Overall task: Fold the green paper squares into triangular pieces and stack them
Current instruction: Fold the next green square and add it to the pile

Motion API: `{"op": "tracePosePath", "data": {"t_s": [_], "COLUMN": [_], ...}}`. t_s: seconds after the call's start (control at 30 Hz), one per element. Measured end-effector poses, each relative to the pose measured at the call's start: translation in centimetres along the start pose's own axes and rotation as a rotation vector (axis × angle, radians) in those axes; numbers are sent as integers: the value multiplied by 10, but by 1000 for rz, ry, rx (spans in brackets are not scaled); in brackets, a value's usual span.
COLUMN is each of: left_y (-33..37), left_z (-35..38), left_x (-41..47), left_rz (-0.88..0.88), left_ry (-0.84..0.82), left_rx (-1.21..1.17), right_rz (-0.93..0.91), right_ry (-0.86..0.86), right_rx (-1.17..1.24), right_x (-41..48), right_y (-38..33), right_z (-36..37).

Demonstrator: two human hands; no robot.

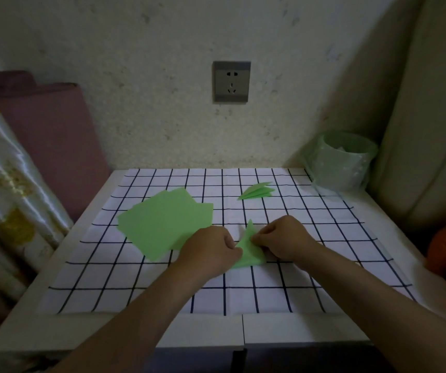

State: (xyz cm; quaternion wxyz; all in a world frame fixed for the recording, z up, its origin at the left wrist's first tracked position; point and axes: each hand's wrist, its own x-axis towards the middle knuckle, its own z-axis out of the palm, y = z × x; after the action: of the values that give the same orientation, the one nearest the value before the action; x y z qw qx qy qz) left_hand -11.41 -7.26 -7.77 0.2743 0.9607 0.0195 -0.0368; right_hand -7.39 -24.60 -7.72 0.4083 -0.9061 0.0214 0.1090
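Green paper folded into a pointed triangular piece [250, 250] lies near the middle of the white, black-gridded cloth [243, 294], pinched at its two sides by the left hand [211, 250] and the right hand [284, 238], fingers curled tight, with loose green paper squares [162, 224] towards the left edge and a small stack of folded green triangles [258, 191] near the far edge.

White table [211, 329] bore a grid-checked cloth [270, 297] over most of its top. Bin [340, 162] w/ green bag stood just off the cloth's far-right corner. On the cloth: loose green squares [162, 222] left of ctr, half-folded piece [248, 251] at ctr, folded triangles [257, 191] nr far edge.
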Motion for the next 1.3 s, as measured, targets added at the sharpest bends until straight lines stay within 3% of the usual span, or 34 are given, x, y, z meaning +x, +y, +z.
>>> {"op": "tracePosePath", "data": {"t_s": [0.1,0.23,0.43,0.53,0.67,0.8,0.9,1.1,1.3], "left_y": [-4,-9,-16,-14,-13,-13,-13,-12,-12], "left_z": [3,7,10,9,7,7,7,14,19], "left_x": [-1,-2,-10,-14,-16,-18,-20,-35,-48], "left_rz": [220,534,573,592,572,578,588,635,717], "left_ry": [112,23,-26,-25,-39,-39,-26,84,211], "left_rx": [62,71,142,153,157,169,195,382,380], "right_rz": [-16,-15,18,-17,-286,-598,-757,-745,-694], "right_ry": [8,22,74,142,218,121,140,44,-7], "right_rx": [-80,-149,-299,-518,-719,-773,-815,-822,-776], "right_x": [3,6,8,0,-13,-23,-32,-43,-46], "right_y": [1,0,-7,-11,-10,3,16,25,22], "right_z": [1,3,6,9,9,11,11,7,4]}}
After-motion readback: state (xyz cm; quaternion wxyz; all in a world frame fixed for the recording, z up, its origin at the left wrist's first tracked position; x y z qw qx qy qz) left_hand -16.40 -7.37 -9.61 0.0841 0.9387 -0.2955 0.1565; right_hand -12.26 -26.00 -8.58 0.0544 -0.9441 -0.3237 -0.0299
